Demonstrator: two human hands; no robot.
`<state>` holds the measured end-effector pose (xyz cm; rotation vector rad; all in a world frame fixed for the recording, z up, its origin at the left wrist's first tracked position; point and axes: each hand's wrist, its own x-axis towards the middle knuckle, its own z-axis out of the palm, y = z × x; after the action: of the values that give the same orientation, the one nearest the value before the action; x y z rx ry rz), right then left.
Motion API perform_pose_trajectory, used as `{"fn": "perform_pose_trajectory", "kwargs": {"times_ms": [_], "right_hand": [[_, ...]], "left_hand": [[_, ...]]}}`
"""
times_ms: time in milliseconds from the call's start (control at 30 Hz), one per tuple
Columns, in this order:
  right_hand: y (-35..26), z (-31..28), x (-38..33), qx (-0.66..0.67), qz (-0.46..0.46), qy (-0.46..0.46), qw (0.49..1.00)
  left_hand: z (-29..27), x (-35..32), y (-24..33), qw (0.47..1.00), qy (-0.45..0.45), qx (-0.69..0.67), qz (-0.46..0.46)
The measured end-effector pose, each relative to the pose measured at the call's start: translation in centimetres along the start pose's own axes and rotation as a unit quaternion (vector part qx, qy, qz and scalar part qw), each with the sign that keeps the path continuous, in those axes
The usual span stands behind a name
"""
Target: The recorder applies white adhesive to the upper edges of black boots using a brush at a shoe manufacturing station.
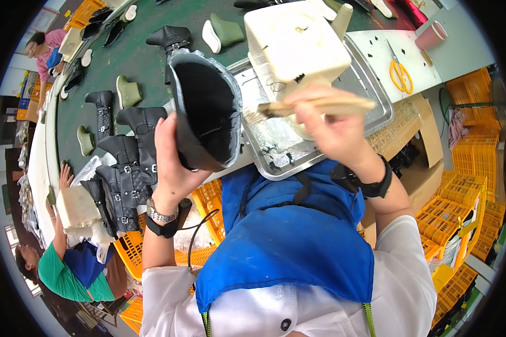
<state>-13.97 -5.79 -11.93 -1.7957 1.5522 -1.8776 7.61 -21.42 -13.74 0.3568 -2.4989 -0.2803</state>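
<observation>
My left hand (171,157) is closed round the side of a black boot (205,104), whose wide top opening faces me and shows a dark lining with a greyish edge. In my right hand (337,129) is a brush (348,105), gripped by its flat wooden handle. Its pale bristles point left, just short of the boot's right edge. Beneath the brush lies a metal tray (381,121) with whitish residue and dark scraps. On the tray stands a glue-stained, cream-coloured plastic container (292,48), partly behind my right hand.
Several black buckled boots (121,182) cluster left of my hand on the green conveyor belt (149,64), with olive boots (130,91) around them. Yellow-handled scissors (400,76) and a pink cup (431,35) sit right. Yellow crates (452,219) stack lower right. Two co-workers (76,275) (50,48) are at left.
</observation>
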Motion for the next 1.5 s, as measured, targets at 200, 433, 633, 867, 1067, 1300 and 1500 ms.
{"fn": "perform_pose_trajectory", "kwargs": {"times_ms": [200,433,633,867,1067,1300,1500], "right_hand": [[-0.8,-3.6,2.9,0.19,0.239,0.106,0.946],[-0.9,-2.6,5.8,0.151,0.236,-0.013,0.96],[-2.8,1.0,6.7,0.19,0.17,-0.187,0.949],[-1.6,1.7,6.0,0.094,0.029,-0.251,0.963],[-1.7,-0.1,4.5,0.049,0.147,-0.255,0.954],[-1.7,-1.4,3.6,0.021,0.237,-0.264,0.935],[-1.4,-1.7,3.7,-0.044,0.187,-0.294,0.936]], "left_hand": [[-2.1,-1.4,-5.4,0.737,-0.119,-0.61,-0.265],[1.7,-3.4,-4.6,0.507,-0.205,-0.742,-0.387],[4.4,-5.2,-5.5,0.446,-0.295,-0.754,-0.381],[3.3,-3.4,-2.6,0.41,-0.387,-0.764,-0.314],[2.5,-3.2,-1.7,0.429,-0.365,-0.758,-0.329],[2.1,-3.1,-1.3,0.448,-0.393,-0.74,-0.31],[2.4,-3.7,-1.1,0.45,-0.381,-0.745,-0.311]]}}
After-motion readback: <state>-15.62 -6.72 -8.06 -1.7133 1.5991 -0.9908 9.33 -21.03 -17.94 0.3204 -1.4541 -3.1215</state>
